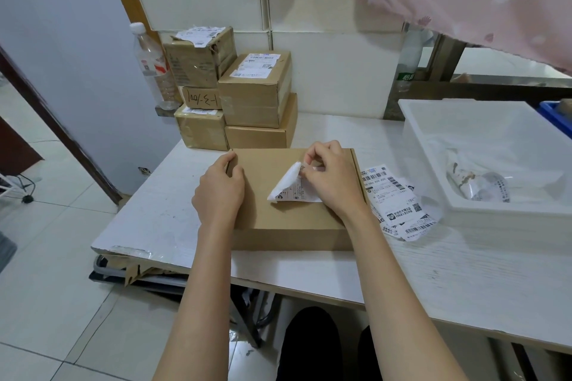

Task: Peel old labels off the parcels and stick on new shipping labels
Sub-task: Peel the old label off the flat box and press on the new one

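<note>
A flat brown cardboard parcel (272,219) lies on the white table in front of me. My left hand (219,187) grips its far left edge, fingers curled over the rim. A white old label (289,185) on the parcel's top is partly peeled, its left part folded up and showing its blank back. My right hand (328,178) pinches the lifted upper edge of that label. A pile of new shipping labels (399,204) with barcodes lies on the table just right of the parcel.
Several stacked cardboard boxes (247,99) stand at the back left, with a clear plastic bottle (151,68) beside them. A white plastic bin (495,161) holding crumpled label scraps sits at the right. The table's left edge (123,244) drops to a tiled floor.
</note>
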The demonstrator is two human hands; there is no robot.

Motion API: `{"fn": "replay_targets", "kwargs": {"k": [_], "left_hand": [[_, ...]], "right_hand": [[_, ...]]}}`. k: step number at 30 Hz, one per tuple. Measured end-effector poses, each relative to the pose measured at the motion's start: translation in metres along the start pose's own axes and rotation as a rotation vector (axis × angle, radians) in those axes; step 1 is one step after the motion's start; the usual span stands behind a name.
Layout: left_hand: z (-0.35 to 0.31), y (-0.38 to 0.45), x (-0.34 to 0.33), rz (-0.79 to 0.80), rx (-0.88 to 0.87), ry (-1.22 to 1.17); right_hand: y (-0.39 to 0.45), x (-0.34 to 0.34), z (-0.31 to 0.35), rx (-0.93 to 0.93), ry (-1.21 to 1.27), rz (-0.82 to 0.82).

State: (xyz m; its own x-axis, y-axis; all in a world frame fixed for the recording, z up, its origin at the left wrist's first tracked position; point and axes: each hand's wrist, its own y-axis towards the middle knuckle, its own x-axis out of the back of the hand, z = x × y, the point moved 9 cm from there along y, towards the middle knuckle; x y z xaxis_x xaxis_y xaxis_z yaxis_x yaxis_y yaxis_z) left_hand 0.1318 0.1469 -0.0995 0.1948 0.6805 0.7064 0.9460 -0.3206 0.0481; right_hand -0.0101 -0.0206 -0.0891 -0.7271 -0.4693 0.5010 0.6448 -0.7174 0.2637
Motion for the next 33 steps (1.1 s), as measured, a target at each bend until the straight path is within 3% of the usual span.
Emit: {"fn": "replay_targets", "kwargs": {"k": [9, 24, 33], "left_hand": [[-0.001, -0.001, 0.001, 0.002, -0.002, -0.006], [0.0, 0.0, 0.001, 0.005, 0.01, -0.012], [0.0, 0.001, -0.001, -0.001, 0.013, -0.003]], "right_hand": [[-0.001, -0.002, -0.002, 0.019, -0.184, -0.004], [-0.006, 0.007, 0.001, 0.078, -0.066, -0.02], [-0.016, 0.015, -0.005, 0.038, -0.291, -0.125]]}}
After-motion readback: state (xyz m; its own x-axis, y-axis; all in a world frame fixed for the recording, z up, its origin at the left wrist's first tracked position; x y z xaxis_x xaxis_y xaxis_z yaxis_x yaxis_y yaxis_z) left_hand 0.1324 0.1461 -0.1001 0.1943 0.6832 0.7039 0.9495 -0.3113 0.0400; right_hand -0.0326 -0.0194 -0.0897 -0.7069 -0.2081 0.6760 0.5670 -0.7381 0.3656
